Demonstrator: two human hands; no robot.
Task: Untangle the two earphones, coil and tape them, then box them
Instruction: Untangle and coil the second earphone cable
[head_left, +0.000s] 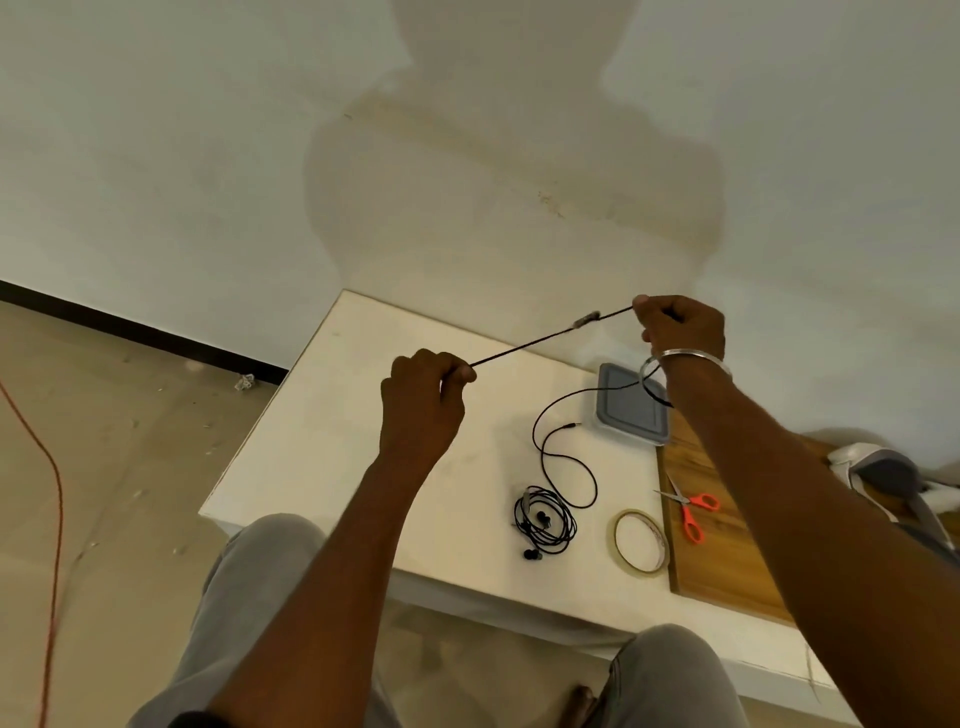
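A black earphone cable (550, 338) is stretched taut in the air between my left hand (423, 402) and my right hand (680, 325), both pinched on it. A small inline remote sits on the cable near my right hand. The cable's loose end loops down from my right wrist onto the white table (332, 431). A second black earphone (545, 519) lies coiled on the table, its buds visible. A roll of clear tape (640, 540) lies right of that coil. The grey-lidded box (631, 402) stands at the back, under my right wrist.
Orange-handled scissors (688, 509) lie on a wooden board (727, 561) at the table's right side. A white wall rises just behind the table. My knees are under the near edge. An orange cord (54, 499) runs across the floor at left.
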